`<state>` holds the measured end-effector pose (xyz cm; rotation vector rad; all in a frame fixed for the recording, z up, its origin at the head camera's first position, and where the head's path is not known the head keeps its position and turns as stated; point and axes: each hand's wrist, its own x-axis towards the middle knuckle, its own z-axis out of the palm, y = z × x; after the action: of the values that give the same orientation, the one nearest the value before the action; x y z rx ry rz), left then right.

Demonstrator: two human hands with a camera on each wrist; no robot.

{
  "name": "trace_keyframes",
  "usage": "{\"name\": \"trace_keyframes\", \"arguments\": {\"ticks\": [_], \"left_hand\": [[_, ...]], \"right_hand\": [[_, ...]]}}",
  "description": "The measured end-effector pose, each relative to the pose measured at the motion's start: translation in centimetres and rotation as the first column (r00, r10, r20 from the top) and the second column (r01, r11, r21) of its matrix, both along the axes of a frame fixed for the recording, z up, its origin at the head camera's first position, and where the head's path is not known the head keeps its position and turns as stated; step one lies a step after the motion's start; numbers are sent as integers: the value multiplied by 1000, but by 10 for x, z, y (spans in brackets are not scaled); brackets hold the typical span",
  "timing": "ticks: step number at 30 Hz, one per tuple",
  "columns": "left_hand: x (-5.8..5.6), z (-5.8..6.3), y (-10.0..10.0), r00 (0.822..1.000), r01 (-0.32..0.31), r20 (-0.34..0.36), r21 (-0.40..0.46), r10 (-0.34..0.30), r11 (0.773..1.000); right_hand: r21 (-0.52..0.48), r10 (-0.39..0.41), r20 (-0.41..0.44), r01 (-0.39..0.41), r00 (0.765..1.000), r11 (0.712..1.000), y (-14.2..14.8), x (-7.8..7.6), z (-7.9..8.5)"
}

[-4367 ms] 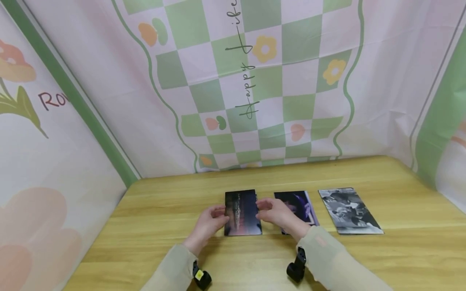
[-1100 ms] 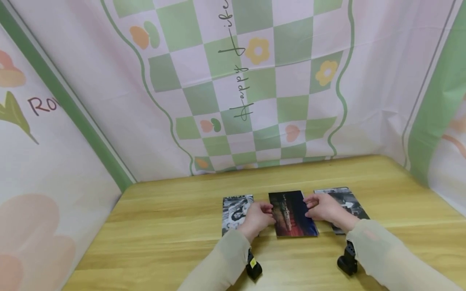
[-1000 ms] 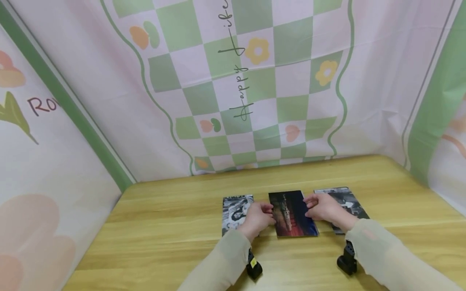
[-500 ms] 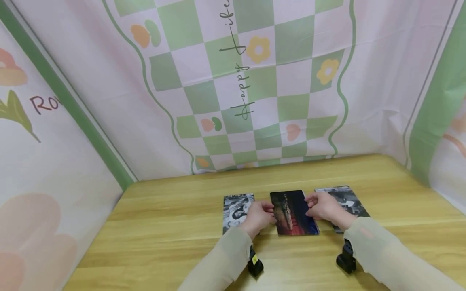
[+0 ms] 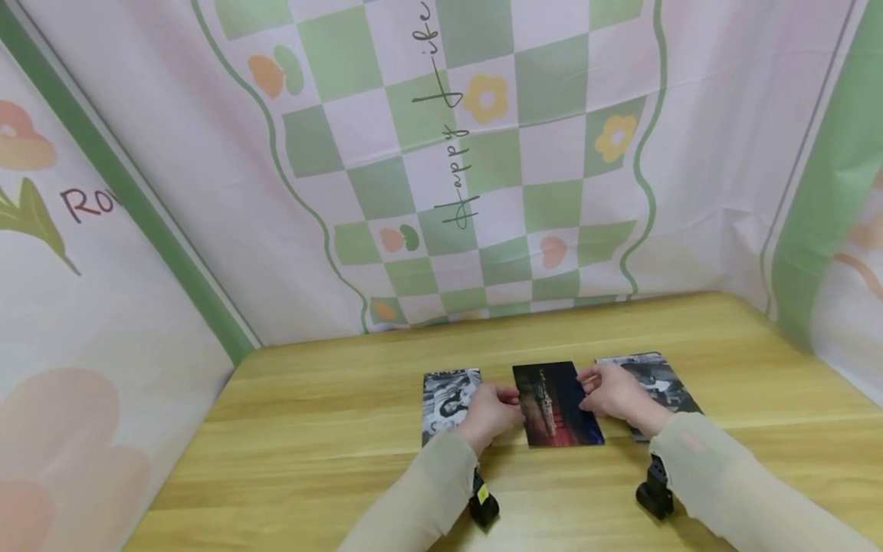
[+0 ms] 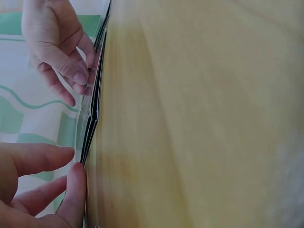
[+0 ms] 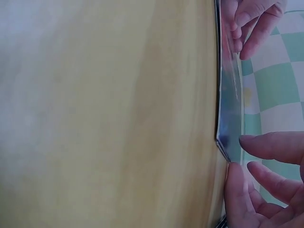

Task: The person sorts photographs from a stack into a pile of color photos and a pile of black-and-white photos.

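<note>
In the head view a dark photo print (image 5: 557, 406) with a lit skyline and red reflections lies face up in the middle of three photo spots. The wrist views show its edge as a thin stack of prints (image 6: 97, 90). My left hand (image 5: 491, 415) has its fingertips at the stack's left edge, my right hand (image 5: 617, 395) at its right edge. Fingers and thumbs are lightly bent along the sides, not closed round the prints. Left of it lies a black-and-white photo (image 5: 441, 399), partly under my left hand. Another black-and-white photo (image 5: 651, 379) lies partly behind my right hand.
All the prints lie on a wooden table (image 5: 310, 445). Behind it hangs a green-and-white checked cloth (image 5: 483, 192), with a printed cloth (image 5: 83, 322) at the left. A small black camera sits on each wrist.
The dark photo lay on the left spot 4.4 s ago; it now covers the purple photo in the middle. Both hands moved right with it. Over the last second they hardly moved.
</note>
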<state>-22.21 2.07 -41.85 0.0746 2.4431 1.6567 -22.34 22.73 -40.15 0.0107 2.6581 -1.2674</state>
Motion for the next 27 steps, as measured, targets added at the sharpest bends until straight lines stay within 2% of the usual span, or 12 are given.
{"name": "trace_keyframes", "arguments": {"ticks": [9, 13, 17, 20, 27], "left_hand": [[2, 2, 1, 1000, -12, -13, 34, 13, 999], [2, 6, 0, 1000, -16, 11, 29, 15, 999], [3, 11, -2, 1000, -11, 0, 44, 11, 999], [4, 15, -5, 1000, 1, -13, 56, -1, 998], [10, 24, -19, 998, 62, 22, 121, -65, 991]], "right_hand": [[-13, -7, 22, 7, 1000, 1000, 2, -1, 6], [-44, 13, 17, -12, 1000, 999, 1, 0, 11], [-63, 34, 8, -34, 999, 997, -1, 2, 16], [-72, 38, 8, -37, 999, 997, -4, 3, 20], [-91, 39, 22, -37, 999, 995, -13, 5, 28]]}}
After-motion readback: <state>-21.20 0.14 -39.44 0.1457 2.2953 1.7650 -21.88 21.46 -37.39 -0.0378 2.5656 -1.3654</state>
